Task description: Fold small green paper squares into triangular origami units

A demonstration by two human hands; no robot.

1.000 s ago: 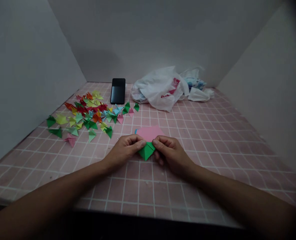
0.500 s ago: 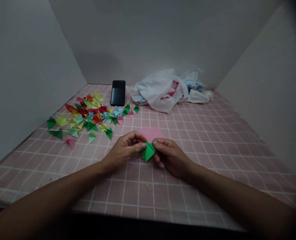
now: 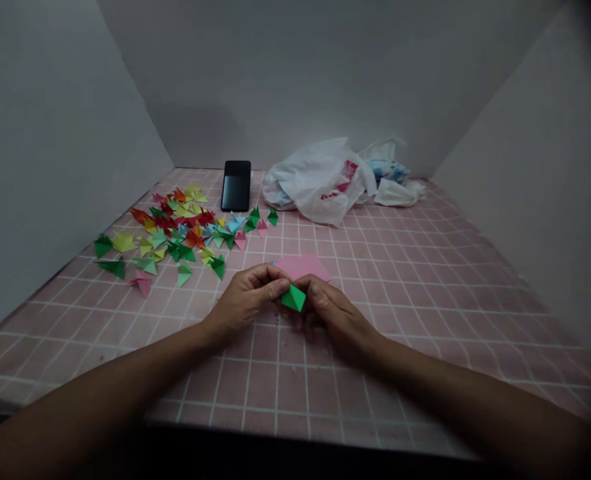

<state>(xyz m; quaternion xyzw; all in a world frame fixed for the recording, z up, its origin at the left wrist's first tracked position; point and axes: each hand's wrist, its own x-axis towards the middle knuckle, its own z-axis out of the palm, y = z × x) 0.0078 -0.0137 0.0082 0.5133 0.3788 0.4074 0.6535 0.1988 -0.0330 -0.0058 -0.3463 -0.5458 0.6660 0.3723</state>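
A small folded green paper (image 3: 293, 299) is held above the checked tablecloth, near the middle of the view. My left hand (image 3: 252, 293) pinches its left corner between thumb and fingers. My right hand (image 3: 332, 310) is closed at the paper's right edge, the thumb bent over the fingers; those fingertips are partly hidden behind the paper and the hand. Just beyond both hands lies a flat pink paper sheet (image 3: 305, 267), its near edge covered by them. A bit of blue shows at the sheet's left corner.
Many folded paper pieces (image 3: 180, 250) in green, yellow, red, blue and pink spread over the left of the pink checked tablecloth (image 3: 415, 287). A black phone (image 3: 236, 187) lies behind them. White plastic bags (image 3: 320, 180) sit at the back by the wall.
The green paper has been turned in the fingers and now shows a different face. My right hand has rolled inward, its thumb shifting. The left hand stays nearly in place.
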